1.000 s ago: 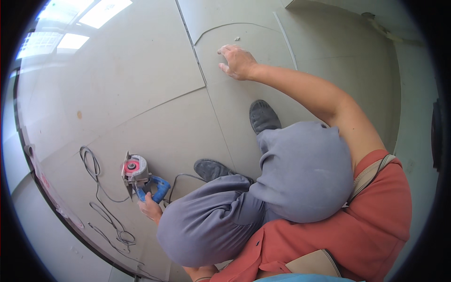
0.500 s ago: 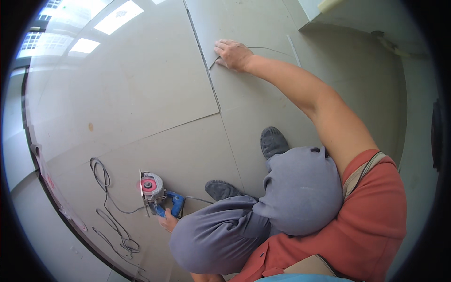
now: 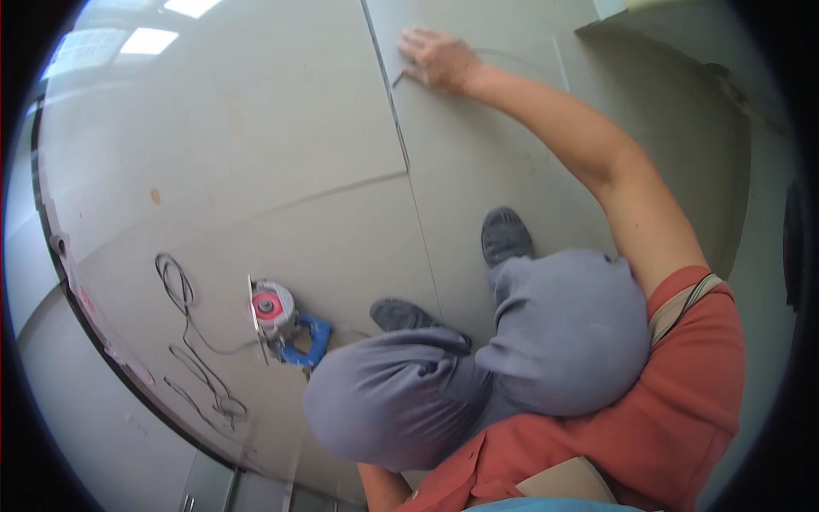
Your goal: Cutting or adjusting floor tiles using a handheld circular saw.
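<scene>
To the left of the person's right hand, a wide, glossy pale-beige floor tile stretches to a dark edging strip far off. Its near edge is a dark straight gap just left of the fingers, which ends at a corner below them; from there a thinner seam runs on toward the shoes. Right of the fingers lies one narrow whitish strip, near the wrist, and farther off a shaded corner and wall bound the floor.

The right fingers are extended and slightly spread, laid against the floor with the thumb apart. One thin dark curved line shows on both sides of that hand, its left end beside the thumb; whether anything is pinched cannot be told. The left hand is hidden behind the left knee, so its fingers cannot be judged.

One hand-held power saw with grey metal body, pink-red disc and blue handle rests on the floor, well apart from the right fingers, below and left. Beyond it lies grey cable in loose loops. Two dark-grey shoes stand below the fingers.
</scene>
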`<state>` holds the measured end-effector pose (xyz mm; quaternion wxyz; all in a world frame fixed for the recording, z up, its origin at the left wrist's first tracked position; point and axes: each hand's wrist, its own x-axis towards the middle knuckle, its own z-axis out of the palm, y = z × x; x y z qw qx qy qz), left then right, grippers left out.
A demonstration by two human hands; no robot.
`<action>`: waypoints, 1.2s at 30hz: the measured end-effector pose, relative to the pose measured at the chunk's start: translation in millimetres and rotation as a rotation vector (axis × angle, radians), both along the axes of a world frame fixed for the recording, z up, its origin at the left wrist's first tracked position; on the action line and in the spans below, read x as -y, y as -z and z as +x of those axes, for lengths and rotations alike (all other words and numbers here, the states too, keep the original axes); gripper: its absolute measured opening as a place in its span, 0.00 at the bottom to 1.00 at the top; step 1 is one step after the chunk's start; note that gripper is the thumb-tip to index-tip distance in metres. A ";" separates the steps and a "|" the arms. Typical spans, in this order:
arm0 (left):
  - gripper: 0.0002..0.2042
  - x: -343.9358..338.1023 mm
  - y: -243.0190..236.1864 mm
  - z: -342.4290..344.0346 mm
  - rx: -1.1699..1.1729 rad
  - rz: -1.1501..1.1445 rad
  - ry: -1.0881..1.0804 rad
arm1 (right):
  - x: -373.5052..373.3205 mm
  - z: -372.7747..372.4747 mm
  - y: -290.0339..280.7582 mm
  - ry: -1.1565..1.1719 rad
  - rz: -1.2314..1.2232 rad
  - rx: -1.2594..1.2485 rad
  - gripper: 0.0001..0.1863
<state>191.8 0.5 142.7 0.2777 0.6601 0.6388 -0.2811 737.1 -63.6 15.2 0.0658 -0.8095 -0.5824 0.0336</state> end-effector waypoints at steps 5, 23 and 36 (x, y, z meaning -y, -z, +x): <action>0.13 20.4 -32.9 65.4 0.823 0.305 0.554 | 0.1 -11.0 -54.5 0.183 -0.234 -0.360 0.25; 0.16 -64.9 105.5 326.9 0.821 -0.034 2.039 | 28.3 -52.4 1.6 -0.067 0.187 -0.259 0.18; 0.11 -58.6 120.9 319.9 0.793 -0.339 1.629 | 5.7 -135.0 -49.0 0.733 0.141 -1.422 0.20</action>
